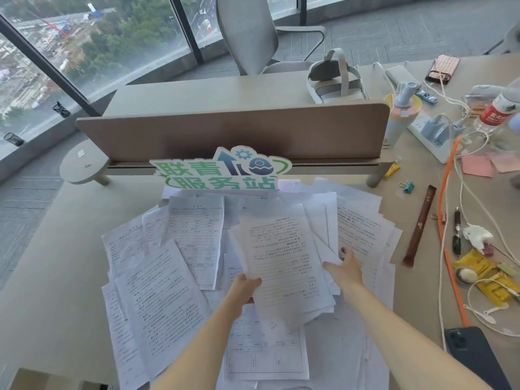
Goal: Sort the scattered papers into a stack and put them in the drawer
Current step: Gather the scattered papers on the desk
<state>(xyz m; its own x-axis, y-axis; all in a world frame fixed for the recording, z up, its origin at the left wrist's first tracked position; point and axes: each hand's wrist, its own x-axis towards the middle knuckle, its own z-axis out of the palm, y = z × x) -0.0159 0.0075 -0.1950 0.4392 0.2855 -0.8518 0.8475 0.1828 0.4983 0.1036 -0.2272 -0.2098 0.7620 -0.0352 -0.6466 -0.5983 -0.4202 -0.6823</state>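
both hands are clamped on a gathered bundle of papers (284, 257) lifted a little above the rest: the left hand (244, 287) pinches its lower left edge, thumb on top, and the right hand (344, 267) grips the right edge with fingers curled round a few sheets. the bundle is loose, its corners fanned and not squared. under and around it the scattered papers (157, 288) cover the middle of the pale beige tabletop (56, 263), thin white printed sheets, some with dense text and some with ruled forms, overlapping at all angles and reaching the near edge. to the left of the sheets the tabletop shows a wide bare strip out to its curved edge. at the back the spread butts against a low brown divider panel (239, 130) and a flat green and blue cut-out sign (222, 170). the right side is crowded: an orange cable (443, 209) runs just beside the sheets, with a slim brown sachet (419, 226), a black pen (457, 232), yellow packets (484, 274), white cords and a dark glossy phone (475, 358) near the front edge. a white power strip (430, 136) and a clear plastic bottle (498, 111) sit further back.
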